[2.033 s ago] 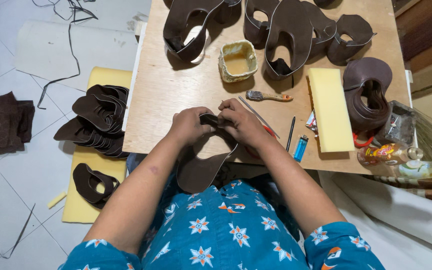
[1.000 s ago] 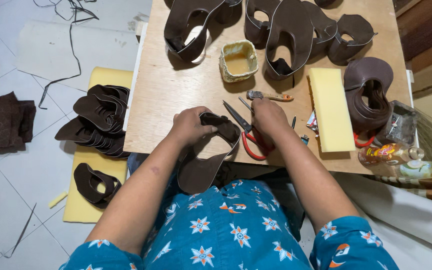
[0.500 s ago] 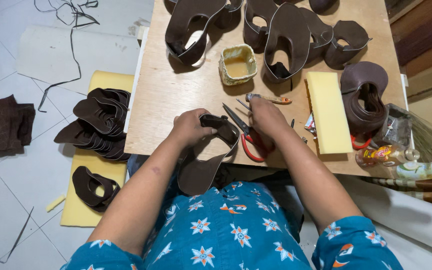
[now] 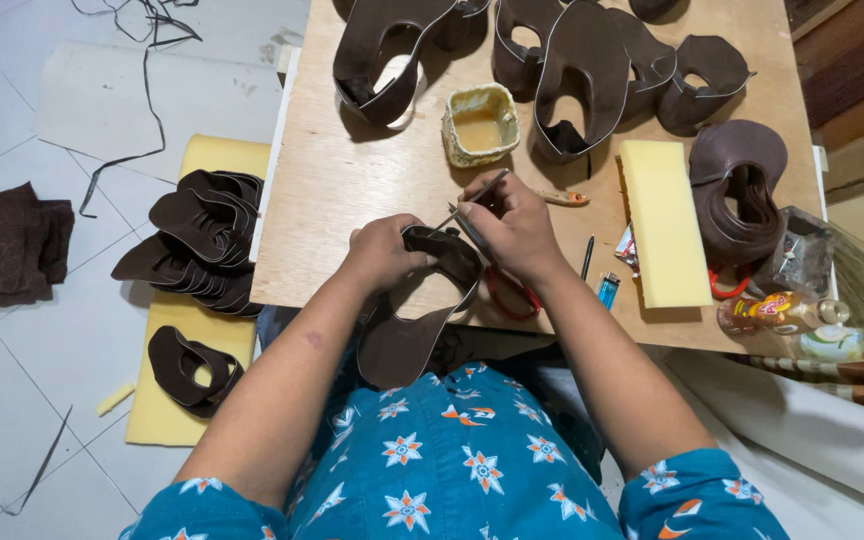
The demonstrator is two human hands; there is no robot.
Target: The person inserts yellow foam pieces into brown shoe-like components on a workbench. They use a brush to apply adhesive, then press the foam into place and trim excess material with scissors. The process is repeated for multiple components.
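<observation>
My left hand (image 4: pixel 380 250) grips the top edge of a dark brown leather shoe upper (image 4: pixel 404 330) that hangs over the near edge of the wooden table (image 4: pixel 352 180). My right hand (image 4: pixel 514 225) holds red-handled scissors (image 4: pixel 492 265), with the blades raised and open over the upper's edge. Both hands are close together at the front middle of the table.
Several finished brown uppers (image 4: pixel 572 60) lie along the table's far side, beside a small tub of glue (image 4: pixel 479 123) and a brush (image 4: pixel 560 197). A yellow foam block (image 4: pixel 663 222), a blue lighter (image 4: pixel 607 290) and bottles (image 4: pixel 782 312) sit right. More uppers (image 4: pixel 197 240) are stacked on a foam sheet on the floor, left.
My right hand left the upper, reached right, took the red-handled scissors off the table and brought them to the upper's edge. My left hand kept its grip.
</observation>
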